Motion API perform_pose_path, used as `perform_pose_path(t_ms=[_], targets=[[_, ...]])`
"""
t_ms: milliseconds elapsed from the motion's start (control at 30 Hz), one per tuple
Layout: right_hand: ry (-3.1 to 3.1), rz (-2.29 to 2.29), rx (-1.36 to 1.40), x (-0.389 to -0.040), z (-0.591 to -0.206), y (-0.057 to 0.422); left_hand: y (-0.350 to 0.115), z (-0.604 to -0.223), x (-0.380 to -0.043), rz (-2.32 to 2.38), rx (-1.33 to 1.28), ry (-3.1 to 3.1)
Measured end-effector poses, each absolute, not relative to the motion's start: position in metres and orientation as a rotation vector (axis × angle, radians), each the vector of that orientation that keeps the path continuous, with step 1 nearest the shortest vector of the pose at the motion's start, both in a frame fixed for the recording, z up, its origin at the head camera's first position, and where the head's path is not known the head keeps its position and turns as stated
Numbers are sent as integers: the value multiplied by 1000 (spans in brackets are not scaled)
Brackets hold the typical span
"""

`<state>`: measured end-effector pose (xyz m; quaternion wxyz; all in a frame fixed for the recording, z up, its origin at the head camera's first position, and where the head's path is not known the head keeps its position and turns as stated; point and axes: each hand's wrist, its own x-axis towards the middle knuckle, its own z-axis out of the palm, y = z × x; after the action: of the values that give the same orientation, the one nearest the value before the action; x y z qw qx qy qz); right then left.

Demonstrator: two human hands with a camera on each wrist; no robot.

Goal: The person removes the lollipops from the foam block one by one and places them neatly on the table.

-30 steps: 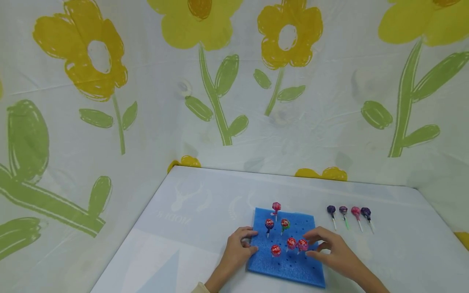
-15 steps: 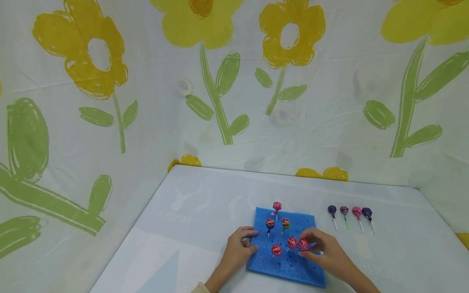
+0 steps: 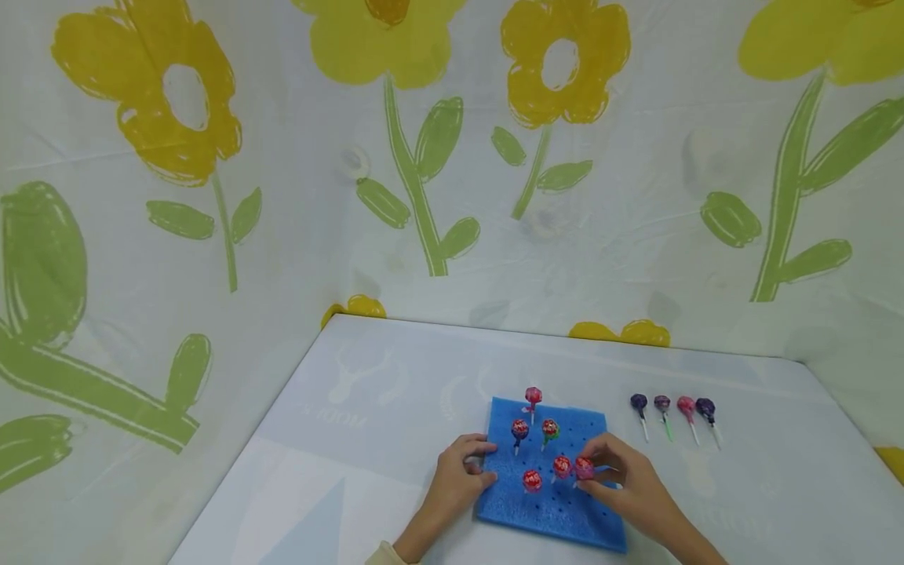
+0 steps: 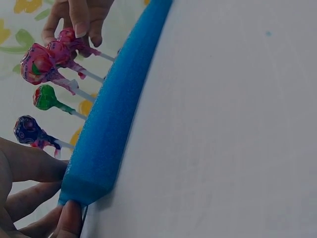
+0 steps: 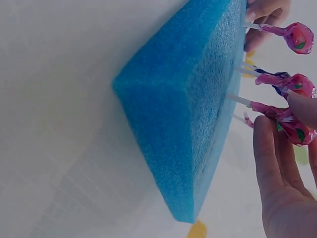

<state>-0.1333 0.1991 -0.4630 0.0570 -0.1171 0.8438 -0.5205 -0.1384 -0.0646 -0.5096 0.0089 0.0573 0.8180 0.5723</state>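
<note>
A blue foam block (image 3: 504,502), dotted with holes, lies flat on the table. My left hand (image 3: 455,477) holds its left edge; in the left wrist view the fingers (image 4: 37,161) grip around a corner. With thumb and fingers, my right hand (image 3: 630,480) pinches the wrapped head of a pink-red lollipop (image 3: 584,468), whose white stick meets the foam in the right wrist view. Another red lollipop (image 3: 561,467) stands right beside it. Also upright in the foam are a front red lollipop (image 3: 532,480), a dark blue one (image 3: 519,429), a green one (image 3: 549,429) and a pink one (image 3: 533,395).
Right of the foam, several lollipops lie in a row on the white table (image 3: 395,439): a dark purple one (image 3: 639,402), a mauve one with a green stick (image 3: 661,404), a pink one (image 3: 686,406) and another purple one (image 3: 705,408). A flower-printed cloth (image 3: 304,235) hangs behind.
My right hand has come a little left, and its thumb and fingers have drawn in onto the rightmost lollipop's head. The left hand stays on the foam edge.
</note>
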Motion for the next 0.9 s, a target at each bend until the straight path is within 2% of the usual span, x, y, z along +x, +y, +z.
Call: perform_pose_path(t_ms=[700, 900], targets=[[2606, -1626, -187, -130, -465, 192, -65, -508, -140, 1753, 166, 2567], [2680, -1641, -244, -127, -459, 193, -65, -509, -139, 1770, 171, 2559]])
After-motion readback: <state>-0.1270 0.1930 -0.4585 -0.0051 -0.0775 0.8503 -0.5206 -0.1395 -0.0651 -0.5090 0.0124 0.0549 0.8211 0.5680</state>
